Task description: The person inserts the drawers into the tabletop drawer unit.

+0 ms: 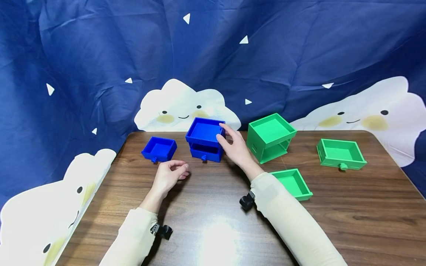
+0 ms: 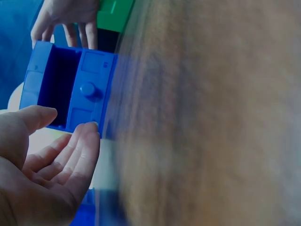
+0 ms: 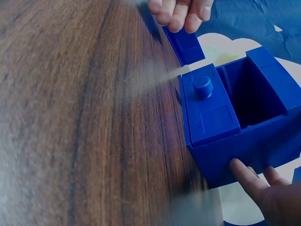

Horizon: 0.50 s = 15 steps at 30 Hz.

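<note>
The small blue drawer cabinet [image 1: 205,133] stands towards the back of the table, its knobbed lower drawer [image 1: 206,153] pushed in and its upper bay open. My right hand [image 1: 237,147] touches the cabinet's right side with extended fingers; fingertips [image 3: 240,165] show against that wall in the right wrist view. A separate blue drawer [image 1: 159,148] lies left of the cabinet, knob facing me. Between that drawer and the cabinet, nearer to me, my left hand [image 1: 168,177] hovers with loosely bent fingers, holding nothing. In the left wrist view its palm [image 2: 51,183] faces up.
Right of the blue cabinet stands a green cabinet [image 1: 273,129] with an open front. One green drawer [image 1: 294,183] lies by my right forearm, partly hidden by the sleeve. Another green drawer [image 1: 342,149] sits farther right. A blue cloth [image 1: 213,55] hangs behind the wooden table [image 1: 206,207].
</note>
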Motion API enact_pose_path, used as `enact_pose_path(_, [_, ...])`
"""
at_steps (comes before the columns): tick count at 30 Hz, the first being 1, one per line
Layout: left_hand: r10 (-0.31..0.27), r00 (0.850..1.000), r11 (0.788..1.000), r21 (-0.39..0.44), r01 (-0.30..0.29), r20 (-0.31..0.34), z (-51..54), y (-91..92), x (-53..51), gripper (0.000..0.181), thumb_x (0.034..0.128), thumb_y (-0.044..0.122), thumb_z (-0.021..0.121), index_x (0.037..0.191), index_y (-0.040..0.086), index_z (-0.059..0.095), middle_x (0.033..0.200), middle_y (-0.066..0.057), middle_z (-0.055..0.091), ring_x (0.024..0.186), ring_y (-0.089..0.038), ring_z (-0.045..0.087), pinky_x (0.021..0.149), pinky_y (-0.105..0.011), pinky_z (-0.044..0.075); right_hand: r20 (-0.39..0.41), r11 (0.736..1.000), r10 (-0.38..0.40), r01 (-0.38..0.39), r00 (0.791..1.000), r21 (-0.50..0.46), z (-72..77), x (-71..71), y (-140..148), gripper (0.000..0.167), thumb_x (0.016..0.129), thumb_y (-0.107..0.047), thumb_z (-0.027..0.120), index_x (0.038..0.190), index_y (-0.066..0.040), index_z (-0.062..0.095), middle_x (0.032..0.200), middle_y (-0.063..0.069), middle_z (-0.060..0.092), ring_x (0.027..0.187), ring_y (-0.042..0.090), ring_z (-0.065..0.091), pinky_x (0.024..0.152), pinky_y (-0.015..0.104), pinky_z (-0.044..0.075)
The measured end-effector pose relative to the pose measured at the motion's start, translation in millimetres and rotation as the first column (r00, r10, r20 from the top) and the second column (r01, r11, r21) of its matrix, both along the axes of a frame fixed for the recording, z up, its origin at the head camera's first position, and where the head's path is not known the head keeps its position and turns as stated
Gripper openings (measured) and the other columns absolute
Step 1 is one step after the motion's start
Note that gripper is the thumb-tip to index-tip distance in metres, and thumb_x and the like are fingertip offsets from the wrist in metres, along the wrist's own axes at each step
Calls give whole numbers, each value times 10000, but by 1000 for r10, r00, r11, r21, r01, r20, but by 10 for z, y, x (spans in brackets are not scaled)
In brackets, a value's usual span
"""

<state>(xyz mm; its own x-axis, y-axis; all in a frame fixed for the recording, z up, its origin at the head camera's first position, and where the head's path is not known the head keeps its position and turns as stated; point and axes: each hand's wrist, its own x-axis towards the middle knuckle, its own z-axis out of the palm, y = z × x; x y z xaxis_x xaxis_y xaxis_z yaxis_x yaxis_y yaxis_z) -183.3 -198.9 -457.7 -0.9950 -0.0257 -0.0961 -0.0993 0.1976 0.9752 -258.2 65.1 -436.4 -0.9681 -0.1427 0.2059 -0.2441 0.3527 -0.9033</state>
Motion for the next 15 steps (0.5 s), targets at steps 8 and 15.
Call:
enact_pose_path(8, [13,1000,999,-34,-13,-5,-17,-132,63,316,1020,50,709,1248,-167,686,1076,-307,784,807,-168,801,746,-273,668,6,1000,10,-10,1000,0,33,17,1,551,1095,-339,618,1621,-213,509,1588,227,504,1444,377,549,1207,527,485])
enact_pose_path(15, [50,998,998,-41,-51,-30,18,-306,82,301,1038,52,690,1254,-158,688,1096,-319,780,793,-136,796,747,-252,662,24,1000,9,-9,1000,7,40,18,13,560,1095,-354,617,1627,-224,500,1581,235,501,1429,398,565,1203,546,482])
